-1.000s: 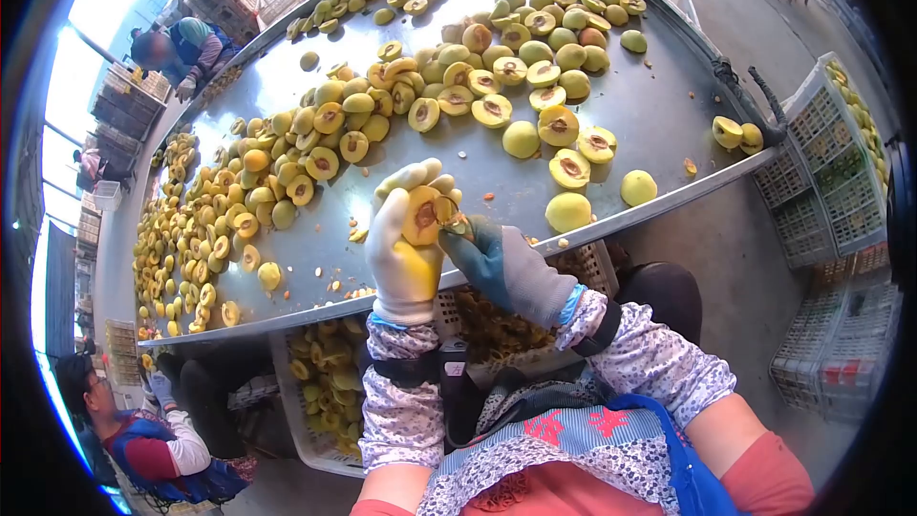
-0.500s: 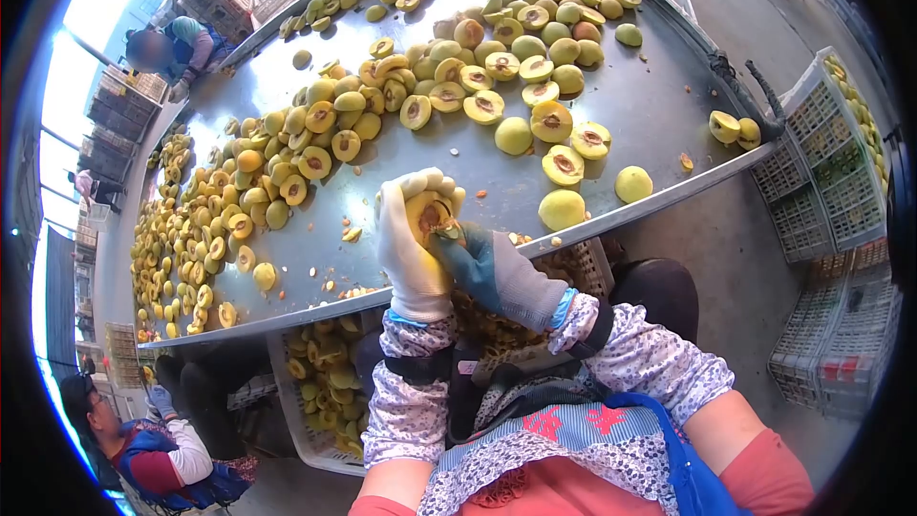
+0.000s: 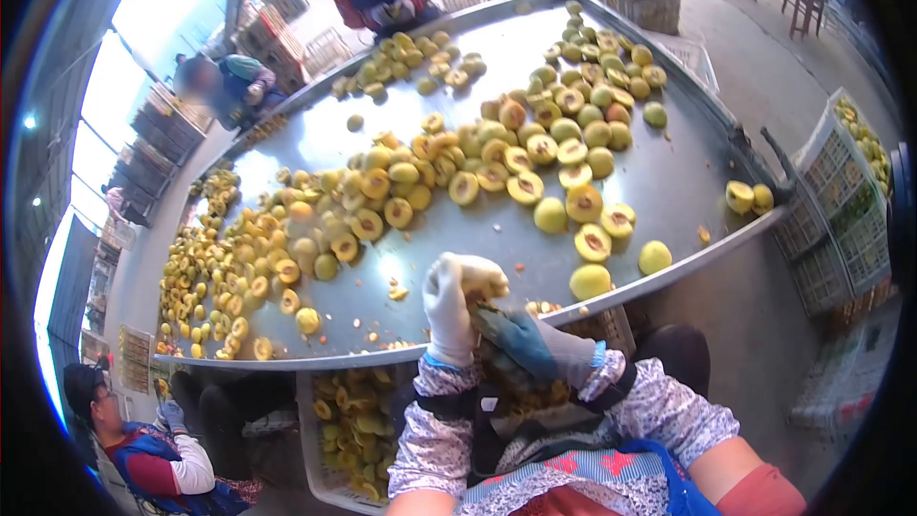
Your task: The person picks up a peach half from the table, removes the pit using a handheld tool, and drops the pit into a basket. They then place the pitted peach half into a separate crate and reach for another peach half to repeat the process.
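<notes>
On your far left, a crate [image 3: 349, 420] under the counter [image 3: 659, 158] holds a good heap of finished halves, so part of the work looks done. Across the counter, a wide spread of peaches [image 3: 382, 201] lies cut open, many with the pit in place, so I judge that much pitting is left.

Your left hand [image 3: 451, 301], in a white glove, is closed around a peach half [image 3: 475, 289], held just above the near counter edge. The half is mostly hidden by your fingers. Your right hand [image 3: 521, 339], in a blue glove, is closed and pressed against the half from below. It seems to grip a small tool, but I cannot make it out here. This half looks mid-pitting, not yet finished.

To the right, a few whole-looking peaches [image 3: 590, 281] sit near the edge, close to your hands.

Compared with a second ago, your hands have dropped lower and nearer your body, and the cut face of the half, plainly shown then, is now turned out of sight. Your head has lifted: more of the far counter and the people beyond it shows.
</notes>
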Available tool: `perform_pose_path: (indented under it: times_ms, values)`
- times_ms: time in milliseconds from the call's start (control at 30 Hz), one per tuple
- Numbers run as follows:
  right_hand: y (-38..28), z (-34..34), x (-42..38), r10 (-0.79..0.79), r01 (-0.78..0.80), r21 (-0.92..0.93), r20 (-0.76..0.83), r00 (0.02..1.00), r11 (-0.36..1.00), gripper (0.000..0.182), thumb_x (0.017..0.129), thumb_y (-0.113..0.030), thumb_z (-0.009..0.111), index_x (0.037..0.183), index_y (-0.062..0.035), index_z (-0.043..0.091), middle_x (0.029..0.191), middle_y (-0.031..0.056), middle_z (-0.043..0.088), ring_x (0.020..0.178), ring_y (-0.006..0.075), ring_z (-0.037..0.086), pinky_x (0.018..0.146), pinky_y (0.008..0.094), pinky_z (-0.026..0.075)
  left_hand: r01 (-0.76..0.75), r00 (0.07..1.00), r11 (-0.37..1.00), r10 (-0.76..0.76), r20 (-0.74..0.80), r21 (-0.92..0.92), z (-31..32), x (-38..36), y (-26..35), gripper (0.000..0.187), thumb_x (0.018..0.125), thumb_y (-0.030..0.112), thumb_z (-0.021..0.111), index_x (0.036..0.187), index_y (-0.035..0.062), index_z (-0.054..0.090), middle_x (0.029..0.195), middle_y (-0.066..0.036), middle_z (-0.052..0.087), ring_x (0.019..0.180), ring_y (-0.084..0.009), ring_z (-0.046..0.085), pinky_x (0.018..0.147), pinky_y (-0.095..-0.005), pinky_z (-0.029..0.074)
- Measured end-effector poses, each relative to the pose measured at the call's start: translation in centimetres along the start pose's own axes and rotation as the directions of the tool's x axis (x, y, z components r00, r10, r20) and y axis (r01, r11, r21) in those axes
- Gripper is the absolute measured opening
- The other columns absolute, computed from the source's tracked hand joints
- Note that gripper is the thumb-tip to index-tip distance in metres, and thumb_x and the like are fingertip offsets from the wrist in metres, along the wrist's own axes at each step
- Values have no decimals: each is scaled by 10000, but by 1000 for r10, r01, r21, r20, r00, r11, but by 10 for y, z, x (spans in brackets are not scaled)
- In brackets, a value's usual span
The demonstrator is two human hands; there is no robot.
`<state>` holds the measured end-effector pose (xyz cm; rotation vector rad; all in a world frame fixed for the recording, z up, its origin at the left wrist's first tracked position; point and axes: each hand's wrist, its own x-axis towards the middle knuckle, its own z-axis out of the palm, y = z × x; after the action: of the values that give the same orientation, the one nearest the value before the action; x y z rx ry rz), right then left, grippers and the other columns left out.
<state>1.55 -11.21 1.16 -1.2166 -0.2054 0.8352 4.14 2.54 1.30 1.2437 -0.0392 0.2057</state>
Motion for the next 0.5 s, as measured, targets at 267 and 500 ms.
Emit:
perform_pose_path:
  times_ms: [267,500]
  values:
    - [-14,-4,-20,204,-206,13,88,975,978,424,1024,-508,479,934,-101,559,669,-20,512,458,91,443,388,222,341,178,964,974,-201,176,138,-9,-4,5,479,1024,320,443,734,-8,636,712,-116,676,600,-163,605,583,-281,490]
    - [-7,-5,-27,92,-102,41,192,977,994,349,1012,-432,550,1024,-87,602,736,-29,516,643,68,444,538,248,391,285,958,826,-245,147,-486,17,-24,3,454,1067,429,383,711,147,371,634,-13,360,576,-189,377,493,-329,349]
